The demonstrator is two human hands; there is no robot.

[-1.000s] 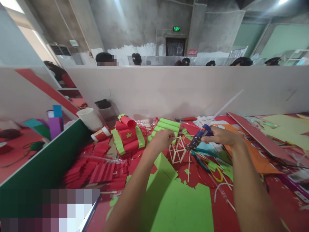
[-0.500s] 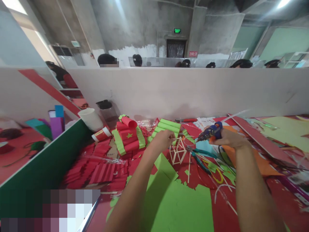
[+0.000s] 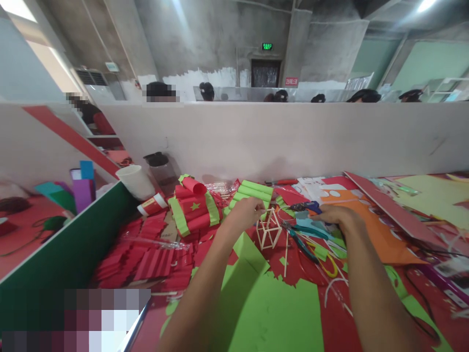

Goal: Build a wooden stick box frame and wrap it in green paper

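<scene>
My left hand (image 3: 246, 211) is closed in a pinch on the top of a small frame of thin wooden sticks (image 3: 269, 230) that stands on the red table. My right hand (image 3: 335, 215) lies low over the table with its fingers curled round a blue glue gun (image 3: 306, 207), which now rests flat and points left toward the frame. Teal-handled pliers (image 3: 306, 234) lie just in front of that hand.
Light green paper sheets (image 3: 274, 308) cover the near table. Red and green paper rolls (image 3: 194, 208), green rolls (image 3: 254, 191), folded red strips (image 3: 146, 259), a white cup (image 3: 136, 181) and a dark jar (image 3: 161, 168) sit left. An orange sheet (image 3: 381, 230) lies right. A white partition (image 3: 293, 137) closes the back.
My right hand has drawn the glue gun back from the stick frame, swung it right and lowered it flat onto the table. My left hand has kept its pinch on the frame.
</scene>
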